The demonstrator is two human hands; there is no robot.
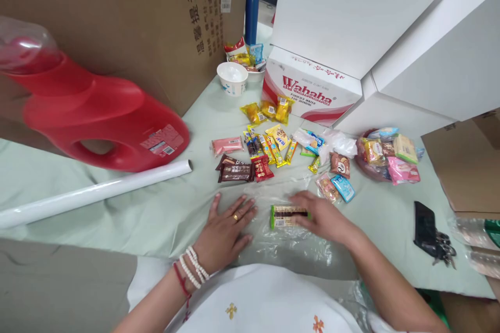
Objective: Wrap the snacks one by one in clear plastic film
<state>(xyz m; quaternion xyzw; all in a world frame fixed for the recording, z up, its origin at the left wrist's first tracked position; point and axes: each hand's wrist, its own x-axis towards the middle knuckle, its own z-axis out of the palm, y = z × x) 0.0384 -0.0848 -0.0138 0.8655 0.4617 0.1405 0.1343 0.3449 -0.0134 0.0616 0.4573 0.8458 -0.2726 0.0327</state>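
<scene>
My left hand (230, 221) lies flat with fingers spread on a clear plastic bag (269, 245) over the tablecloth. My right hand (324, 216) has its thumb and fingers around the right end of a snack packet (282, 217) with green ends, which rests on the bag. Beyond my hands are dark brown snack packets (236, 172), a red packet (263, 167), a pink packet (227, 145) and several yellow sticks (276, 151). To the right of these lie a brown packet (340, 165) and a blue packet (343, 188).
A basket (366, 165) of wrapped snacks sits at the right, with a black phone (424, 223) and keys (444, 247) nearer. White bowls (232, 79) and a Wahaha carton (312, 88) stand behind. At the left are a red jug (105, 114) and a white roll (97, 192).
</scene>
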